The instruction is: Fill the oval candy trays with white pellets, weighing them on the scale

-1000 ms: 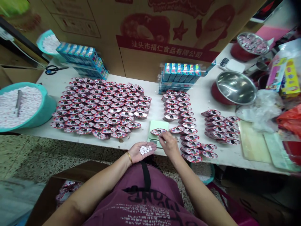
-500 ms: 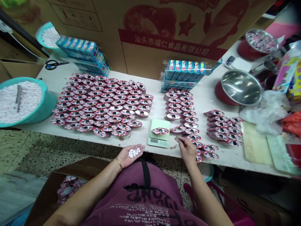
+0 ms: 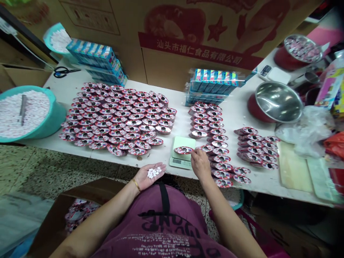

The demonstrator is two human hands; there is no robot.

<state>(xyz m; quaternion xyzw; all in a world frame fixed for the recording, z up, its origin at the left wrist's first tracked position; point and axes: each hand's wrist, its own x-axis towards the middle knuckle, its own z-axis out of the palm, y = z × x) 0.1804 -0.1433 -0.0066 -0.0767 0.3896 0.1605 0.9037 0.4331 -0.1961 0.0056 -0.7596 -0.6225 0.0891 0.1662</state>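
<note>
Red-rimmed, pointed-oval packet [image 3: 183,150] rests on a pale green kitchen scale [image 3: 182,141] beside the right hand [image 3: 201,165]

One packet and one scale occupy the gap between two clusters of similar packets on the white table [image 3: 162,154]. The left cluster [image 3: 117,119] runs to several dozen, too tightly packed to count surely; the middle cluster [image 3: 200,121] has roughly twenty; the right cluster [image 3: 252,150] has about ten. Two stacks of small blue boxes, a left stack [image 3: 92,53] and a right stack [image 3: 211,85], stand behind. Two turquoise plastic basins of white pieces, a near basin [image 3: 56,111] and a far basin [image 3: 48,43], sit at the left. Two red-sided metal bowls are at the right: a shiny near bowl [image 3: 278,100] and a far bowl [image 3: 281,59] of pinkish pieces.

The packet's face is a narrow oval, pointed at both ends, mottled white and purple inside its red edge, with a dark spot near the middle.

The right hand bends its fingers at the packet's right tip; I cannot tell whether they pinch anything. The left hand [image 3: 143,178] lies palm up, fingers spread, bearing a small heap of white pieces [image 3: 153,173] too small to count exactly.
</note>
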